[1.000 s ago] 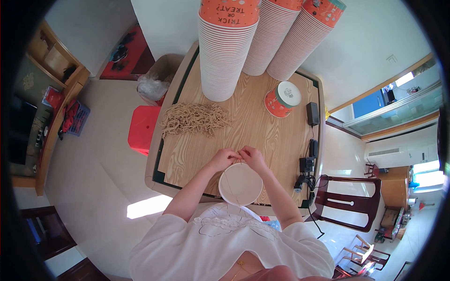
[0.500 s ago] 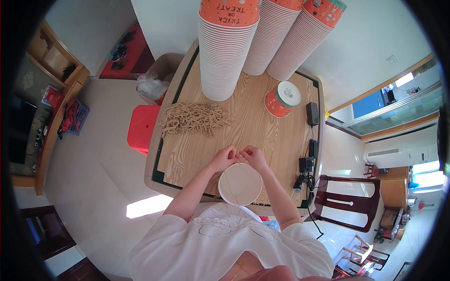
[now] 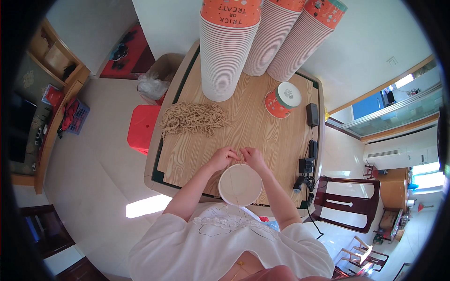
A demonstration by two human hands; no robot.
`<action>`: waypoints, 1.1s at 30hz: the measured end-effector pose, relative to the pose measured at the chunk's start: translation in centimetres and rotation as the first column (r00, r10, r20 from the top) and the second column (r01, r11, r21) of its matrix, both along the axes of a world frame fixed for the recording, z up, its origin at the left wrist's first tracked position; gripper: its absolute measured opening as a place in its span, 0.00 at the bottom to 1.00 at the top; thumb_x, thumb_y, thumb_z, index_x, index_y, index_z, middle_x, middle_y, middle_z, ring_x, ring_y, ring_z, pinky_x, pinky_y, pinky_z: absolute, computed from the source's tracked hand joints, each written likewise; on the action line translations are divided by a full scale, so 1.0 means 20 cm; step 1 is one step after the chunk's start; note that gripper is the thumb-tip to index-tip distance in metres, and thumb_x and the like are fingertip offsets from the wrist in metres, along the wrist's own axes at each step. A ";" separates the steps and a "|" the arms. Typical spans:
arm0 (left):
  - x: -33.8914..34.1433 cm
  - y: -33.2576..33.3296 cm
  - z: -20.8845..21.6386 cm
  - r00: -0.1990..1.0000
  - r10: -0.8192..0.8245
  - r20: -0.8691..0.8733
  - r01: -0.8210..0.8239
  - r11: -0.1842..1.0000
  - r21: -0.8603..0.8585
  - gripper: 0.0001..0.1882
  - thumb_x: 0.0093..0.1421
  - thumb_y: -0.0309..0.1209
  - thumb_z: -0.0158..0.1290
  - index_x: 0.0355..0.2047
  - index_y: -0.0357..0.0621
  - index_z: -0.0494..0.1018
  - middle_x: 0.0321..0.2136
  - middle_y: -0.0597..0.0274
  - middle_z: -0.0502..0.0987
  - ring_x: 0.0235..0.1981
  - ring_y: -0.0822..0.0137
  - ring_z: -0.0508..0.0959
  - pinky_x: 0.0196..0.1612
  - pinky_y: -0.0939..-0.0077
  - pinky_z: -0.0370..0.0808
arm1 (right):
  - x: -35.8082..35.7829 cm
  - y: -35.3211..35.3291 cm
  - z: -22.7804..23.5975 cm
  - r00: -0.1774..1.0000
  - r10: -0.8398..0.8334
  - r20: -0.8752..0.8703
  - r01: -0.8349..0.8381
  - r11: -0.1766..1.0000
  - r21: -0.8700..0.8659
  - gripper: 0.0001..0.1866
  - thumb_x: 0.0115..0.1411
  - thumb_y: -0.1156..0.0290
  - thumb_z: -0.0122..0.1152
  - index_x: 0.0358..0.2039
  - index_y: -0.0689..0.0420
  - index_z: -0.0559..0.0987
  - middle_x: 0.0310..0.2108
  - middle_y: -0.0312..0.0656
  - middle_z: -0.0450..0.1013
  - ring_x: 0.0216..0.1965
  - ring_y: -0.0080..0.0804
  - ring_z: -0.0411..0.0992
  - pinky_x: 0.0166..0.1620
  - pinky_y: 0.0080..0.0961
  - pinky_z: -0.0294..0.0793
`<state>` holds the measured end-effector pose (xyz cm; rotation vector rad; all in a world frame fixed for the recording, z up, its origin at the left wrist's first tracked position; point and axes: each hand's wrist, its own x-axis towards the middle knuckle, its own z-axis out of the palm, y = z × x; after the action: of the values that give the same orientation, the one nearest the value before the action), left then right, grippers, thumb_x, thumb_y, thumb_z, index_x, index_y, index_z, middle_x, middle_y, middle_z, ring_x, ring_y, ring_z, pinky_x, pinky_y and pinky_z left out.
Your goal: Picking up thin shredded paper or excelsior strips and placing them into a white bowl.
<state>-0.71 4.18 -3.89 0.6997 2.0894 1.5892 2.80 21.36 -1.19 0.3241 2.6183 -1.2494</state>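
A white paper bucket (image 3: 248, 189) sits at the near edge of the table, its round mouth facing up at me. Across the mouth runs a thin tan cord (image 3: 233, 183), reaching from the near rim to the far rim. Just past the far rim, my left hand (image 3: 224, 158) pinches the cord, fingers pressed together. Close beside it, my right hand (image 3: 253, 159) is closed on the cord too. The exact spot where the fingertips grip is too small to make out. Beyond my left hand lies a heap of tan cords (image 3: 194, 118).
Tall stacks of orange-rimmed paper buckets (image 3: 225, 61) stand at the far side of the wood-grain table (image 3: 253, 126). One orange bucket (image 3: 280, 104) rests upside down at right. Black power adapters (image 3: 307, 164) and cables line the right edge. A red stool (image 3: 142, 126) stands left, a dark chair (image 3: 349, 201) right.
My left hand has shifted slightly, its fingers reaching out flatter toward the right hand. The cord across the bucket's mouth has moved a little. The bucket stays nearly in place.
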 end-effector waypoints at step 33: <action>-0.01 0.03 0.08 0.990 -0.117 -0.072 0.102 0.977 -0.186 0.08 0.46 0.24 0.56 0.30 0.41 0.75 0.27 0.57 0.75 0.28 0.64 0.76 0.33 0.74 0.72 | -0.03 0.05 0.02 0.986 0.146 -0.082 -0.152 0.986 -0.068 0.06 0.47 0.74 0.59 0.27 0.60 0.75 0.23 0.43 0.72 0.26 0.32 0.71 0.32 0.26 0.70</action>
<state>-0.94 4.78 -2.33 0.8136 2.1809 1.3113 2.30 22.35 -0.71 0.0665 2.5954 -1.3286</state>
